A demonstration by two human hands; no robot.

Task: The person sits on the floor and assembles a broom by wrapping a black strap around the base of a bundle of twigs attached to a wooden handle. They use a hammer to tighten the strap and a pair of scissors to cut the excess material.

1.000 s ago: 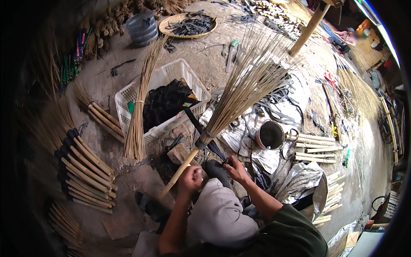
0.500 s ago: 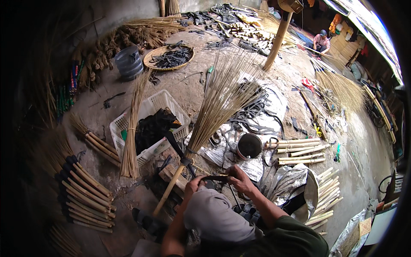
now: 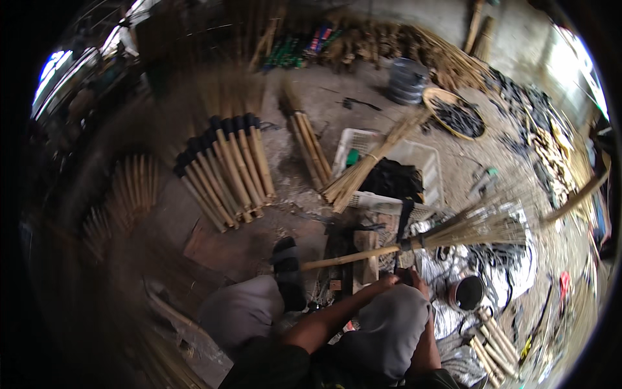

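My left hand (image 3: 388, 281) and my right hand (image 3: 419, 282) are close together just beyond my grey-trousered knee (image 3: 395, 318). Their fingers look curled inward; blur and shadow hide what is between them. Right beyond them lies a broom of thin straw-coloured stalks (image 3: 483, 232). A dark binding (image 3: 411, 243) rings its neck, and its pale bamboo handle (image 3: 350, 257) points left across a wooden block (image 3: 366, 259). One black strip (image 3: 405, 219) hangs from the white plastic crate (image 3: 435, 170) toward my hands.
A tied stalk bundle (image 3: 372, 162) leans across the crate, which holds black material (image 3: 395, 178). Finished brooms with bamboo handles (image 3: 243, 162) fan out at left. At right are a dark bucket (image 3: 466, 293) and cut bamboo pieces (image 3: 495, 343). Farther off stand a woven tray (image 3: 483, 131) and a clear container (image 3: 407, 81).
My view has swung left, so the crate and broom appear farther right. My hands, earlier apart with a dark strip between them, are now drawn together by the knee.
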